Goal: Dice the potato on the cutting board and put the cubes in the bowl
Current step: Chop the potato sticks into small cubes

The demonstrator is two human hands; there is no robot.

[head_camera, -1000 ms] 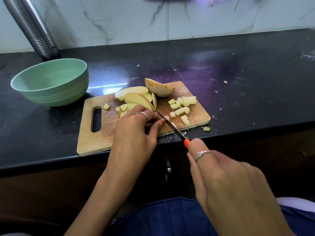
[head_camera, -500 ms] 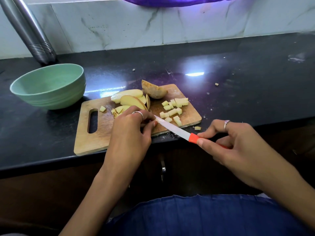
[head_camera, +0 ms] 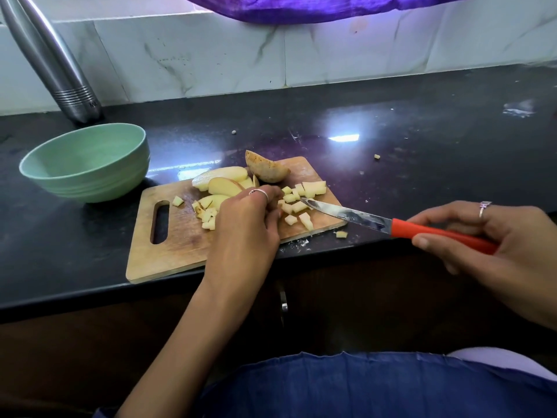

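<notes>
Potato slices [head_camera: 224,181] lie piled at the top centre of the cutting board [head_camera: 180,248], mid-frame, with one skin-on end piece [head_camera: 266,169] just behind them, all uncut. Cubes [head_camera: 304,194] are scattered on the board's right half, more [head_camera: 208,217] sit just left of the left hand, and a lone one [head_camera: 177,201] lies near the handle slot. One cube [head_camera: 341,234] has escaped onto the black counter [head_camera: 422,152] just off the board's lower right corner, and a small bit [head_camera: 377,156] sits further up and to the right.

The left hand [head_camera: 244,227] covers the board's centre, fingers curled down among the pieces; what they pinch, if anything, cannot be told. The right hand [head_camera: 494,236], at the right edge, grasps the red handle of the knife [head_camera: 391,226], its blade tip reaching in among the right-hand cubes.

The green bowl [head_camera: 87,164], left of the board and just beside its upper left corner, shows nothing inside. So the job looks under halfway: part of the potato is diced, several slices and the end piece await, and no cube has made it into the bowl.
</notes>
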